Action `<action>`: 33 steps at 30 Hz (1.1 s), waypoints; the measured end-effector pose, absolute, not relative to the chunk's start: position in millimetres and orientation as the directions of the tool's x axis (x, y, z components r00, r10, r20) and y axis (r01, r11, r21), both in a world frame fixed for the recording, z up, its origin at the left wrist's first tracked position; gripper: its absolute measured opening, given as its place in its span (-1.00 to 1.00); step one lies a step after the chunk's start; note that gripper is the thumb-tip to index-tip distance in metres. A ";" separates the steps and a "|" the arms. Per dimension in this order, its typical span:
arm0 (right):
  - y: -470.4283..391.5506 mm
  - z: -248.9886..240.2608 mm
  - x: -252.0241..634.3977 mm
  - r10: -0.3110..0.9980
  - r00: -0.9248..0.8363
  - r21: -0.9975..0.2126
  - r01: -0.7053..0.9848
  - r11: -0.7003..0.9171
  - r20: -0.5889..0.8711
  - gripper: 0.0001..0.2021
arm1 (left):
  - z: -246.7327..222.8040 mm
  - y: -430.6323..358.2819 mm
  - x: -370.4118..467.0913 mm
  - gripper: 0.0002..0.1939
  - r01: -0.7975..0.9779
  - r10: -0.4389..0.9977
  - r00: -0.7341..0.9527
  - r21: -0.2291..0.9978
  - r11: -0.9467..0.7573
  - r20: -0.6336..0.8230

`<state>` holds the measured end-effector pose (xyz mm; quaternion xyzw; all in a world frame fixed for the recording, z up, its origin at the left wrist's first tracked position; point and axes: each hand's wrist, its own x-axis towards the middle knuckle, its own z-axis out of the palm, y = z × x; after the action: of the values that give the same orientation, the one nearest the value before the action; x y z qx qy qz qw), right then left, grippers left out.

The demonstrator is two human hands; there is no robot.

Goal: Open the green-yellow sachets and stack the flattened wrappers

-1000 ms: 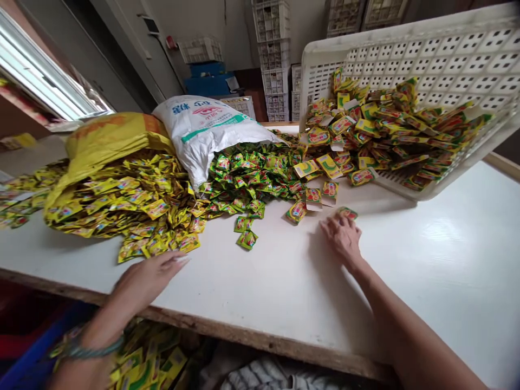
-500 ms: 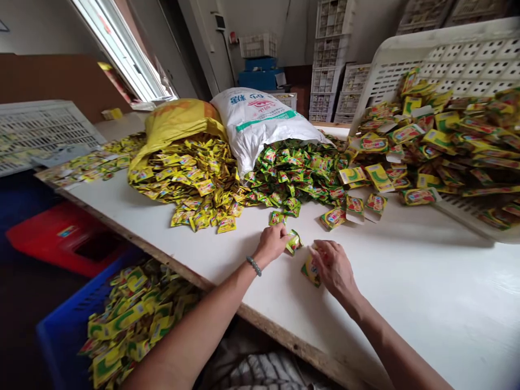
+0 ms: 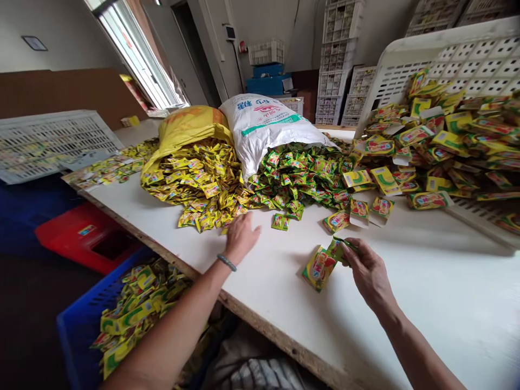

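My right hand (image 3: 369, 273) pinches a small green sachet (image 3: 336, 249) between thumb and fingers. The sachet overlaps the upper right end of a small yellow-green carton (image 3: 319, 269) lying on the white table (image 3: 268, 292). My left hand (image 3: 241, 238), wearing a dark bracelet (image 3: 226, 262), is at the front of the yellow sachet heap (image 3: 199, 179), thumb apart from the fingers. Its fingertips partly cover a yellow sachet, and whether they touch it is unclear. A loose green sachet (image 3: 280, 221) lies to its right, before the green sachet heap (image 3: 304, 170).
A yellow sack (image 3: 190, 123) and a white sack (image 3: 264, 122) lie behind the heaps. At right, a tipped white crate (image 3: 385, 70) spills cartons, several near its mouth. Below the table's left edge are a blue crate (image 3: 69, 336) of cartons and a red stool (image 3: 69, 230).
My left hand has moved left, from the green sachet to the yellow heap. The green sachet is now in my right hand, which has shifted right off the carton. The view has turned slightly left.
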<state>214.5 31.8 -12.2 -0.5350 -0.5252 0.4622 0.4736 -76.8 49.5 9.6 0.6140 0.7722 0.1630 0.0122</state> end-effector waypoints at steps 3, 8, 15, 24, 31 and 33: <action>34.8 -14.8 220.9 1.000 0.015 -0.993 0.116 0.020 0.022 -0.50 | 2.6 55.5 -125.7 -0.53 0.960 0.958 -0.280 0.036 0.278 0.058; 35.8 -18.8 216.5 0.999 0.022 -0.999 0.037 -0.024 -0.023 -0.51 | -2.6 51.6 -136.3 -0.64 0.927 0.950 -0.308 0.240 0.288 0.048; 29.1 -9.0 202.9 0.963 -0.257 -0.980 -0.157 -0.124 -0.081 -0.58 | -1.1 43.6 -33.4 -0.51 0.045 0.986 -0.012 0.985 0.168 -0.167; 34.1 -11.8 209.8 0.993 -0.119 -1.000 -0.005 0.023 0.023 -0.62 | 9.2 52.6 36.6 -0.48 -0.063 0.949 0.172 0.959 0.278 -0.264; 40.9 -17.3 214.5 0.997 0.023 -0.997 -0.041 0.072 0.071 -0.69 | 7.0 49.9 45.4 -0.40 0.253 0.985 0.088 0.960 0.120 -0.146; 45.4 -20.5 221.9 0.984 0.152 -0.996 0.005 0.091 0.091 -0.73 | 2.4 43.9 48.6 -0.38 0.620 1.000 0.022 0.785 -0.014 0.001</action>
<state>221.9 45.4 -20.5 -0.5128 -0.4822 0.4375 0.5595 48.6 43.9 2.4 0.6435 0.6292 0.3052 0.3113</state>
